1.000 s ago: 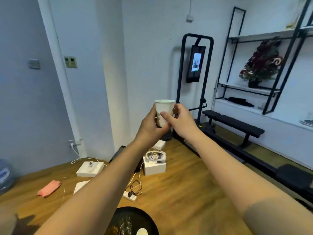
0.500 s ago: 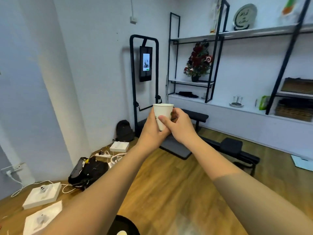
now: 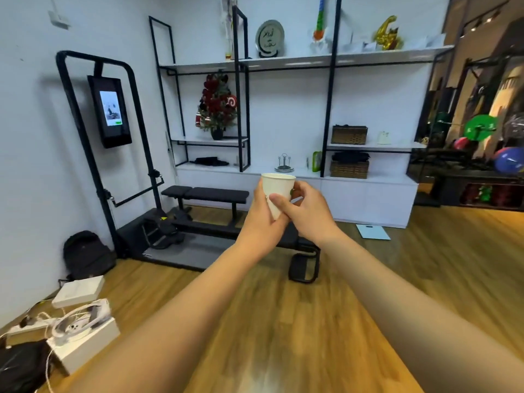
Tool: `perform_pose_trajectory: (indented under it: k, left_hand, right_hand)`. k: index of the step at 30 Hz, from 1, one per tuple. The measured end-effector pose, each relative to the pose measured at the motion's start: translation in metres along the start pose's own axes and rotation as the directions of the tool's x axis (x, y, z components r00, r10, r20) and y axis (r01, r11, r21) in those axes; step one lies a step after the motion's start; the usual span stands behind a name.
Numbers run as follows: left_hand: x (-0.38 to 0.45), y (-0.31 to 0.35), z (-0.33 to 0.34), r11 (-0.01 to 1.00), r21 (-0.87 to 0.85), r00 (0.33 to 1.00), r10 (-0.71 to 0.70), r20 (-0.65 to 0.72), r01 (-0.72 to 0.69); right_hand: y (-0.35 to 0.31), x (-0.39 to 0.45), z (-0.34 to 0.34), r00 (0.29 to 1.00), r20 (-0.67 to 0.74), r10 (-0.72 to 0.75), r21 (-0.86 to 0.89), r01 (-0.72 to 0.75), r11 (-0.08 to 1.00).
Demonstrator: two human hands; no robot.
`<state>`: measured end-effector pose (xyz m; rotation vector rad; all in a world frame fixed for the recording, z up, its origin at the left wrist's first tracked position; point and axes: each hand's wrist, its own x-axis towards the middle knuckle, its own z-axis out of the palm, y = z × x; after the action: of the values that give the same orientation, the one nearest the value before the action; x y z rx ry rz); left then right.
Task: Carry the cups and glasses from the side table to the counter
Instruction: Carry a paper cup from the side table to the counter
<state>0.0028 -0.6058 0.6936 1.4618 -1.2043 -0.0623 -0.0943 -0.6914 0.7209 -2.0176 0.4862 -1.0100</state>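
Shelving has swung into full view since a second ago; both hands, left [image 3: 262,222] and right [image 3: 307,214], clasp the cup [image 3: 277,191] upright at chest height, well short of the table [image 3: 368,180]; contents perhaps liquid; a hurried stride could slop it.

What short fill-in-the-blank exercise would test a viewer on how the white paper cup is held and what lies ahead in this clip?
1. The white paper cup is held by ____ hands at once, the left hand and the right hand.
2. The cup is held ____, its open rim facing up.
3. Ahead, a small metal rack stands on the long ____ counter.
4. The black padded bench stands to the ____ of the cup in the head view.

Missing words: both; upright; white; left
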Motion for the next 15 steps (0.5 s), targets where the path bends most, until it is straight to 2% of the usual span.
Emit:
perform_pose_trajectory:
  k: [6, 15]
  left_hand:
    - [0.071, -0.015, 0.106, 0.995, -0.087, 0.996, -0.034, 0.08, 0.041]
    - [0.171, -0.032, 0.212, 0.998, -0.063, 0.999, -0.024, 0.035, 0.026]
  right_hand:
    - [0.072, 0.055, -0.087, 1.0, -0.02, 0.023, -0.087, -0.024, 0.996]
    - [0.151, 0.145, -0.171, 1.0, -0.005, 0.025, -0.085, -0.025, 0.996]
